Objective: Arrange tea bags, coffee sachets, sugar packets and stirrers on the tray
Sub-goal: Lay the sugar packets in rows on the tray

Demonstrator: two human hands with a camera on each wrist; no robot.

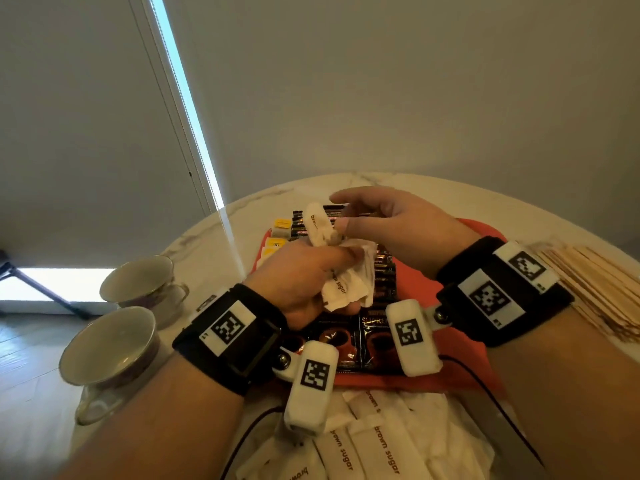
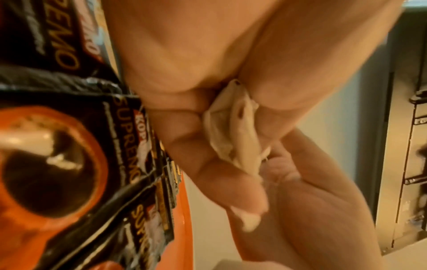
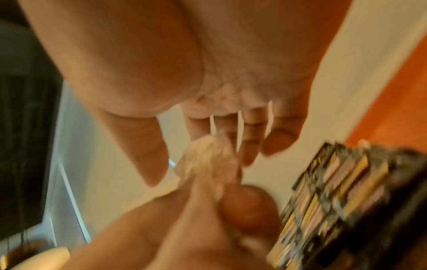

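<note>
My left hand [image 1: 311, 278] grips a crumpled bunch of white brown sugar packets [image 1: 346, 282] above the orange tray [image 1: 478, 230]. One packet [image 1: 317, 221] sticks up from the bunch. My right hand [image 1: 341, 211] hovers over it, thumb and fingers spread around it, not closed. The left wrist view shows the packets [image 2: 233, 127] squeezed between thumb and fingers. In the right wrist view the bunch [image 3: 208, 157] lies between thumb and fingers. Black coffee sachets [image 1: 377, 327] lie on the tray, and yellow-tagged tea bags [image 1: 282, 225] lie at its far left. Wooden stirrers [image 1: 606, 289] are piled to the right.
More brown sugar packets [image 1: 381, 445] are heaped on the marble table in front of the tray. Two tea cups [image 1: 138, 278] [image 1: 107, 344] stand at the table's left edge. A wall rises behind the round table.
</note>
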